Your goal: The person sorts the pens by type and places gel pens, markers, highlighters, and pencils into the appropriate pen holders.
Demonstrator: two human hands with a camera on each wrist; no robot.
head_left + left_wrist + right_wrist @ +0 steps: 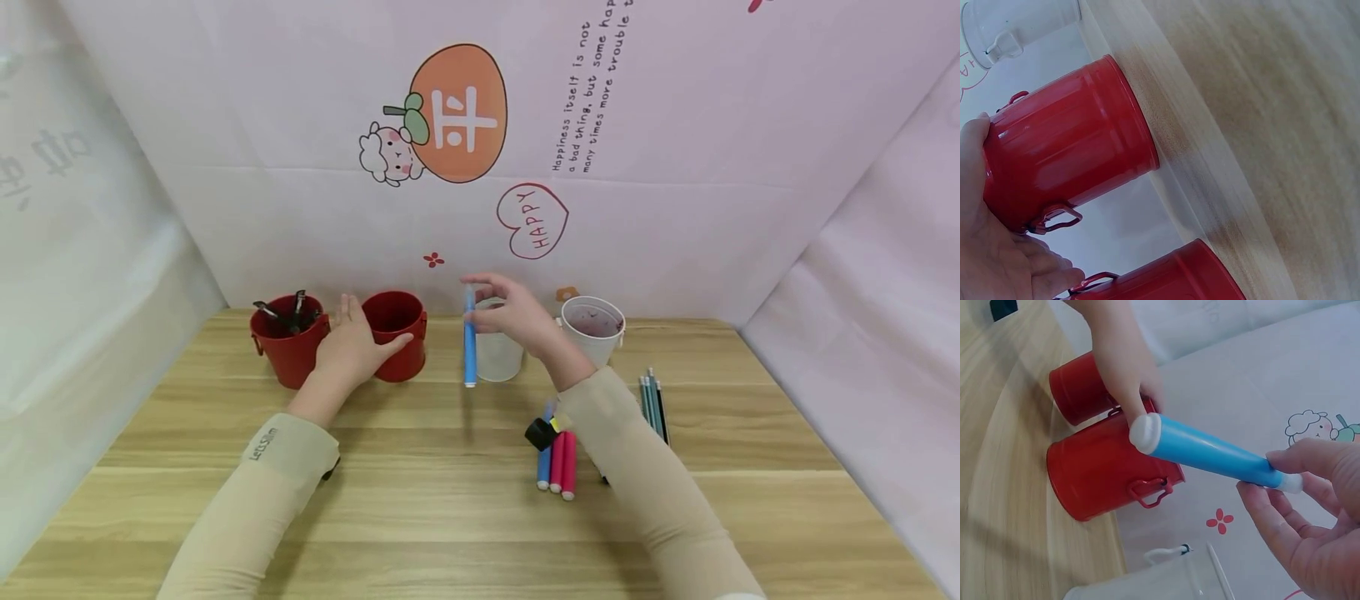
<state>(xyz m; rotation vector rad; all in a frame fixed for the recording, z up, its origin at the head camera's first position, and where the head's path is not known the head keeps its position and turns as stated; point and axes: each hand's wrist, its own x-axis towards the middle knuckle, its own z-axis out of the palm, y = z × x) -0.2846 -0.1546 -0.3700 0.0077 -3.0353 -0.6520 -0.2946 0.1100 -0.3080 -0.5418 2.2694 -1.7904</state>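
My right hand (513,315) pinches a blue marker (470,354) near its upper end, thumb and fingertips on either side. In the head view the marker hangs upright just left of a white bucket (501,358), partly hidden behind this hand. The right wrist view shows the marker's white end (1145,433) pointing towards a red bucket (1110,465). My left hand (351,348) rests at the rim of that bucket with straight fingers, thumb reaching over its edge. The left wrist view has the same red bucket (1066,137) standing on the table beside the palm.
Another red bucket (288,358), holding dark-handled items, stands at the far left. A second white bucket (592,329) is at the right. Pink markers (568,467), a blue marker (543,471) and a black object (540,434) lie near my right forearm. Several pencils (655,404) lie further right.
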